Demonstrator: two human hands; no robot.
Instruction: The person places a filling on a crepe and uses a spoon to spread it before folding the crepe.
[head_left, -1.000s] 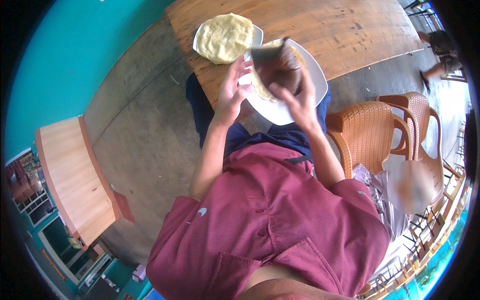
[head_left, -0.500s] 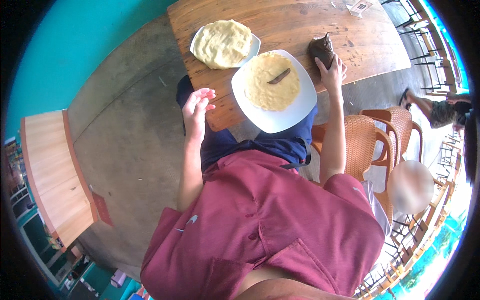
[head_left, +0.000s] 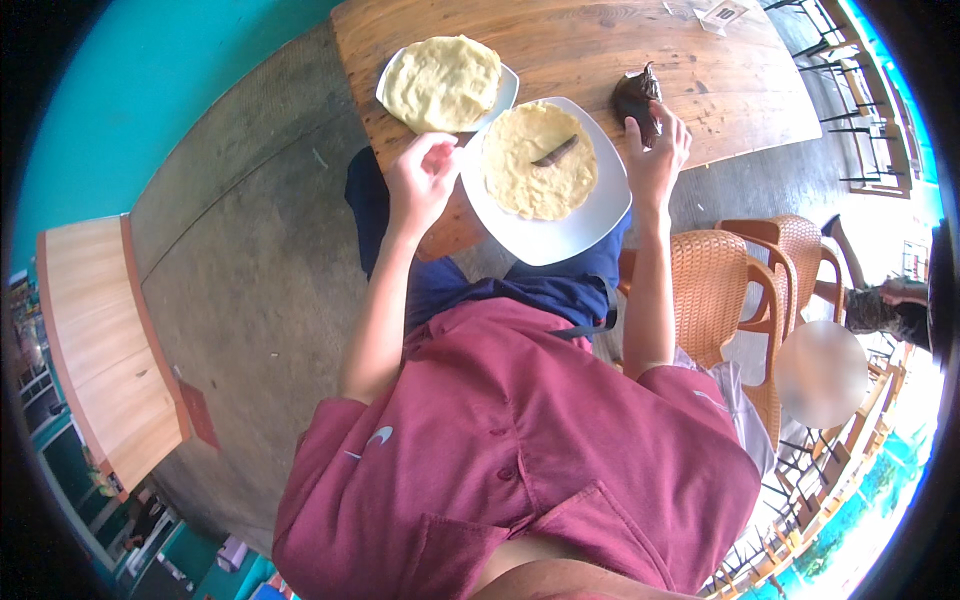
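Observation:
A white square plate (head_left: 545,243) at the table's near edge holds a flat, pale yellow crepe (head_left: 525,180). One short dark brown strip (head_left: 556,151) of what looks like chocolate filling lies across the crepe's upper right. My left hand (head_left: 425,180), loosely curled with nothing in it, hovers by this plate's left rim. On the right, a dark brown filled piping bag (head_left: 634,98) with a twisted top rests on the wood. My right hand (head_left: 660,155) is beside the bag, thumb and fingers apart; whether a fingertip still touches it is hard to see.
Behind and left, a smaller white plate (head_left: 509,92) carries a stack of yellow crepes (head_left: 442,82). The wooden table (head_left: 560,50) has a small sign (head_left: 724,13) at its far side. Brown woven chairs (head_left: 708,290) stand to my right, where another person's leg (head_left: 846,250) shows.
My left hand has moved right and up toward the plates. My right hand has loosened from the piping bag, its fingers spreading. At the far right, the other person's legs have shifted.

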